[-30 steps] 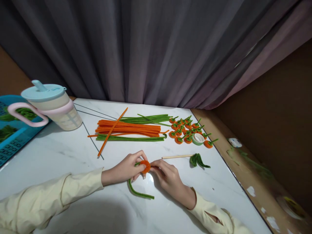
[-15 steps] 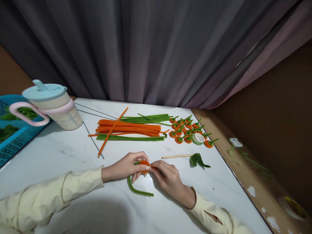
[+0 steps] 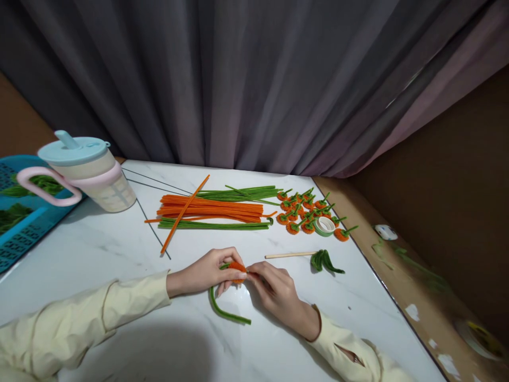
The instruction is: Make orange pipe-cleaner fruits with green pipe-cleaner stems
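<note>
A small coiled orange pipe-cleaner piece [image 3: 237, 267] is pinched between the thumb and fingers of my left hand [image 3: 210, 271]. From it a green pipe cleaner [image 3: 225, 313] curves down and rightward over the table. My right hand [image 3: 274, 289] has its thumb and fingertips closed at the piece's right edge, where a thin tip shows; the fingers hide the rest. Beyond my hands lie a bundle of orange pipe cleaners [image 3: 214, 208] and green pipe cleaners [image 3: 214, 225], with one loose orange pipe cleaner [image 3: 183, 216] slanting across them.
Several orange pieces with green stems [image 3: 293, 227] cluster at the back right around a roll of tape [image 3: 325, 225]. Nearer lie a wooden stick [image 3: 288, 255] and dark green leaves [image 3: 326, 261]. A lidded cup [image 3: 99, 180] stands left beside a blue basket [image 3: 24, 244].
The orange piece has turned slightly in my fingers and shows more of its side. Both hands stay in nearly the same place.
</note>
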A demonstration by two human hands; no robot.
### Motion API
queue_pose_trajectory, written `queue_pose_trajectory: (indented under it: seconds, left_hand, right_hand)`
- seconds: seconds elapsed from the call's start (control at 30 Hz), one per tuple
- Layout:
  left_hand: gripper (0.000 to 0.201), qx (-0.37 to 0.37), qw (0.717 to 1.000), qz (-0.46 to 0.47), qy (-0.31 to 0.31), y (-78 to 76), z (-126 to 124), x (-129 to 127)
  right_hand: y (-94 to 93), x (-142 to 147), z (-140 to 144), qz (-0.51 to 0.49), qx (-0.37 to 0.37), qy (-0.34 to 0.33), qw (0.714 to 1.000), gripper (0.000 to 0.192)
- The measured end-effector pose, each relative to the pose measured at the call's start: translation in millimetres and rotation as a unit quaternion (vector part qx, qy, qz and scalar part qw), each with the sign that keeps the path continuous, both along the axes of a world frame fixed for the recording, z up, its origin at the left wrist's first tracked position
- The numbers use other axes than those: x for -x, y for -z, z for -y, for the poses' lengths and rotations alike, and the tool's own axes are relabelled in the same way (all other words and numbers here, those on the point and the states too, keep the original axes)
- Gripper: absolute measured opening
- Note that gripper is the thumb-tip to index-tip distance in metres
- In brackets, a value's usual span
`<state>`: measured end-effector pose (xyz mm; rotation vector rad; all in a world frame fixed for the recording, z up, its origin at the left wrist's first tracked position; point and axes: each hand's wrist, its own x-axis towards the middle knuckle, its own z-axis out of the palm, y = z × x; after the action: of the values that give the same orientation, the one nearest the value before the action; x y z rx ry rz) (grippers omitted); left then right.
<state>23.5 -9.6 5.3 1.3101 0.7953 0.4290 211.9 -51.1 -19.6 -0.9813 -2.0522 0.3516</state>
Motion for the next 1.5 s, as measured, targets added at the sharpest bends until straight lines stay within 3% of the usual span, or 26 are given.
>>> queue_pose_trajectory:
  seconds: [0.2,0.6,0.77,0.93,1.17,1.5]
  left_hand:
    - [0.023,0.025,0.999,0.01,0.025,-1.4,-2.3,3.0]
    - [0.021,0.021,1.0,0.012,0.0,2.8,0.5,1.7]
    - [0.026,0.032,0.998,0.019,0.051,1.4,-7.6,5.7]
    - [0.034,0.032,0.996,0.026,0.08,1.3,-16.4,8.3]
    - [0.023,0.0,0.998,0.0,0.058,0.7,-8.9,6.2]
    - [0.023,0.013,0.998,0.025,0.051,1.5,-12.0,8.2]
  right_hand:
    - [-0.6,-2.4,-1.7,-0.007,-0.003,0.006,1.0,0.005]
    - [2.2,-1.9,-0.7,-0.006,-0.008,-0.036,0.999,0.013]
    - [2.2,-4.1,-2.7,-0.002,-0.007,-0.038,0.999,0.015]
    - [-0.1,-5.9,-5.4,-0.006,0.032,0.001,0.999,0.011]
    - [-4.5,-0.1,-3.4,-0.022,0.092,0.0,0.995,0.009]
    - [-4.4,-2.7,-4.0,-0.035,0.192,-0.022,0.981,0.013]
